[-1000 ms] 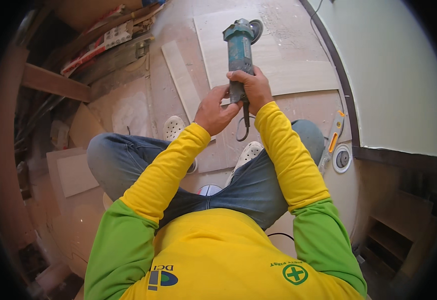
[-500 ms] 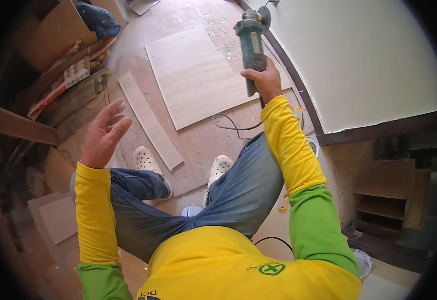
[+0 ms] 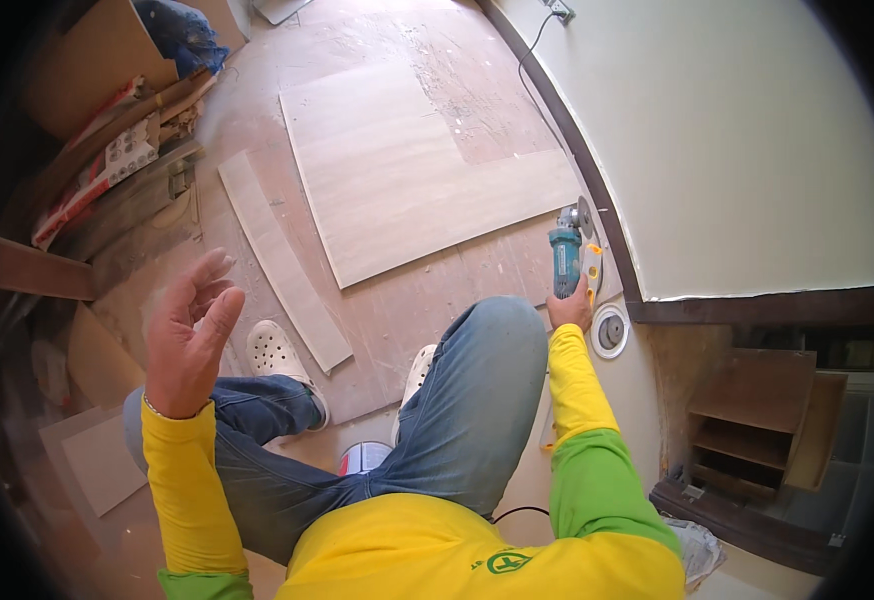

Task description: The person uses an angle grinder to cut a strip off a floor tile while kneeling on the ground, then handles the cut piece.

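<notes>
My right hand (image 3: 570, 306) is wrapped round the rear body of a teal angle grinder (image 3: 565, 265), low at the right beside the dark skirting. The grinder's disc (image 3: 585, 217) points away from me, near a spirit level (image 3: 592, 262) with yellow vials. Above my left knee, my left hand (image 3: 193, 345) is raised with fingers loosely curled and apart, holding nothing. Ahead lies a large pale tile (image 3: 377, 190) with a notch cut out of its far right corner. A narrow pale strip of tile (image 3: 282, 260) rests to its left.
A white round container (image 3: 610, 331) sits by the skirting (image 3: 612, 230). A power cord (image 3: 523, 70) runs from a wall socket (image 3: 560, 10). Cardboard and scrap (image 3: 117, 160) pile up at the left; wooden shelves (image 3: 747, 420) stand at the right. A tin (image 3: 364, 457) is between my legs.
My right hand has brought the grinder down and toward me, from above the tile's right part to beside the skirting. My left hand has shifted slightly nearer, still holding nothing.
</notes>
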